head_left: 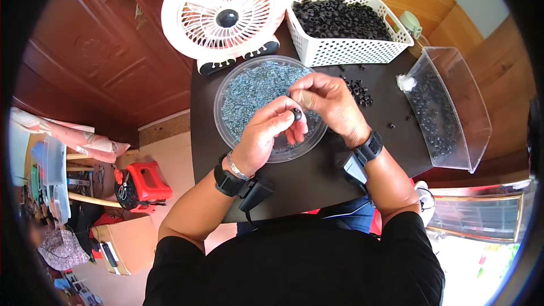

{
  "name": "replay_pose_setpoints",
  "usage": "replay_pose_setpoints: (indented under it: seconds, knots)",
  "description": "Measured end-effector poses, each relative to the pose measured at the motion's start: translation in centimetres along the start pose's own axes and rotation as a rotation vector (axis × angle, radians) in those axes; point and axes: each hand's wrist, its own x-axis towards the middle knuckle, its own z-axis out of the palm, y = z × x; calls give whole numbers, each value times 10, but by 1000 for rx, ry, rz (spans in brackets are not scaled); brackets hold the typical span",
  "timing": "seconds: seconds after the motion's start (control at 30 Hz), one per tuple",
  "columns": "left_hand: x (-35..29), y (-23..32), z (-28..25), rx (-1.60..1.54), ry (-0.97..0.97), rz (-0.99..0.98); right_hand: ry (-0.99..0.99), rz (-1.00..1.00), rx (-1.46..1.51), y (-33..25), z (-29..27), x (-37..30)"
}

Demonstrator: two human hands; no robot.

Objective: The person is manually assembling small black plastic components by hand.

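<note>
My left hand pinches a small round black part between thumb and forefinger, with its other fingers curled beneath. Close above it, my right hand has thumb and forefinger pressed together; what they hold, if anything, is too small to make out. Both hands are over the near right part of a round clear tray. Many tiny bluish-grey pieces fill the tray. Loose black parts like the one in my left hand lie on the dark table, just right of my right hand.
Behind the tray stand a white animal-shaped fan and a white perforated basket heaped with black parts. To the right, a clear bin holds more dark pieces, with a white tuft at its edge. A red case is at lower left.
</note>
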Motion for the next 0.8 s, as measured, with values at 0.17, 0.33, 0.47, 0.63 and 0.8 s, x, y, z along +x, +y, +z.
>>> replay_pose_setpoints:
  seconds: [0.17,0.33,0.47,0.63,0.8]
  knots:
    - [0,4,-1,-22,-3,39,-158,-32,53,4,-9,0]
    - [0,-2,-2,-70,-11,84,-189,-27,105,-8,-6,-4]
    - [0,-2,-2,-74,-7,75,-187,-79,-114,-15,-6,-7]
    - [1,-2,-1,-24,6,58,-69,33,-15,-15,-6,-7]
    - [0,1,0,25,4,17,-61,-42,178,2,-8,-4]
